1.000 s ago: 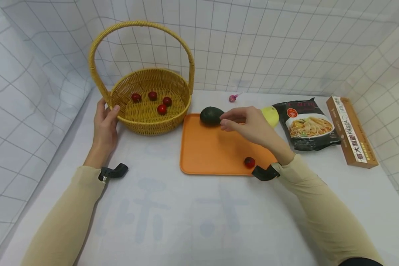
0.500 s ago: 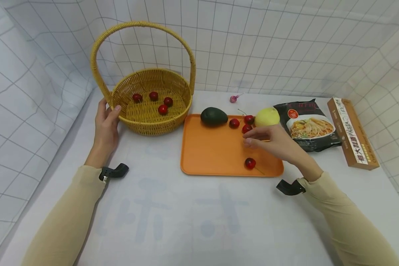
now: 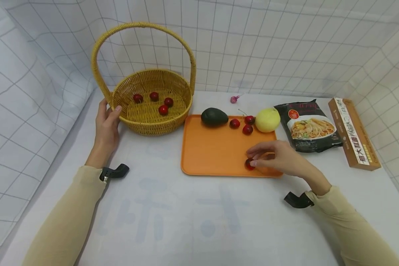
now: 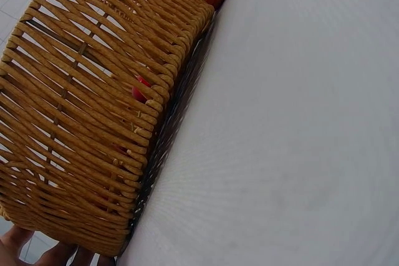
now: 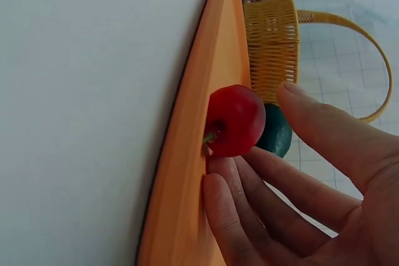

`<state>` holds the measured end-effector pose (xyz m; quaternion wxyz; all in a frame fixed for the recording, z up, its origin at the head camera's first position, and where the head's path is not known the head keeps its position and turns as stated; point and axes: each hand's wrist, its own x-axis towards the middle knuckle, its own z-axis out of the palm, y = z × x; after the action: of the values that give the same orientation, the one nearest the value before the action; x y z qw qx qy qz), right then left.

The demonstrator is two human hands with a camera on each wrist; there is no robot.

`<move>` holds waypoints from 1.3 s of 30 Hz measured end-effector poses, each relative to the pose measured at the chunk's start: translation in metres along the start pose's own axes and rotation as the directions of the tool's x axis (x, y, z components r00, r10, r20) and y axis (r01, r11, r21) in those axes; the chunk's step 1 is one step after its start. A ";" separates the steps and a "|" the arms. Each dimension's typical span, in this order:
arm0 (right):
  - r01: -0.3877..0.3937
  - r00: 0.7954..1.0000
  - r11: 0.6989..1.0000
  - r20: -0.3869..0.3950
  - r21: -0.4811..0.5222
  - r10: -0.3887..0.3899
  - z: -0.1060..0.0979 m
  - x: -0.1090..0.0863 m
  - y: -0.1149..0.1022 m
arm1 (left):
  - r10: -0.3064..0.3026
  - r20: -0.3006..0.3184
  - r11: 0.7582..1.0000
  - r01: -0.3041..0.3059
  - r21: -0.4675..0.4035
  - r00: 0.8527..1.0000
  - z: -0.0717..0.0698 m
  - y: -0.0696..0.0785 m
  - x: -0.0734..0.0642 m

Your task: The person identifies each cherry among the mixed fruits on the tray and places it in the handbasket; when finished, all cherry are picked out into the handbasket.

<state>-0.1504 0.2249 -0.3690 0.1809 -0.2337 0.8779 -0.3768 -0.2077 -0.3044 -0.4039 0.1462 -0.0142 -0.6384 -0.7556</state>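
Observation:
At the left rim of the yellow wicker basket, my left hand grips it, thumb over the edge. Several cherries lie inside the basket. My right hand is around a single cherry near the front right of the orange tray. In the right wrist view, the fingers lie behind and under that cherry, while the thumb stands apart from it. Further back on the tray are a dark green avocado, 3 cherries and a yellow round fruit.
Right of the tray lie a black noodle packet and a brown pasta box. Behind the tray is a small pink wrapped thing. White gridded cloth closes off the back and sides. The basket's tall handle arches upward.
My right hand has moved from beside the avocado to the right and towards the front, down to the lone cherry, uncovering the cherries at the back. The left hand keeps its hold.

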 end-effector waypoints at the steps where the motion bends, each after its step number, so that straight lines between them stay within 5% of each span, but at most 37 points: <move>1: 0.004 1.000 1.000 0.003 0.005 -0.004 0.002 0.000 0.000 | 0.002 0.001 1.000 -0.002 0.000 1.000 0.000 0.000 0.000; 22: 0.091 0.995 0.992 -0.028 -0.086 -0.094 0.013 0.003 -0.008 | -0.005 0.010 1.000 0.005 -0.003 1.000 0.000 -0.001 0.000; 39: 0.065 0.987 0.997 -0.149 0.042 -0.058 0.015 0.050 -0.049 | 0.000 0.001 1.000 0.000 -0.003 1.000 -0.001 0.001 -0.002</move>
<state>-0.1710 0.1595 -0.3490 0.1091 -0.2280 0.8722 -0.4187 -0.2059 -0.3054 -0.4038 0.1459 -0.0149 -0.6372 -0.7566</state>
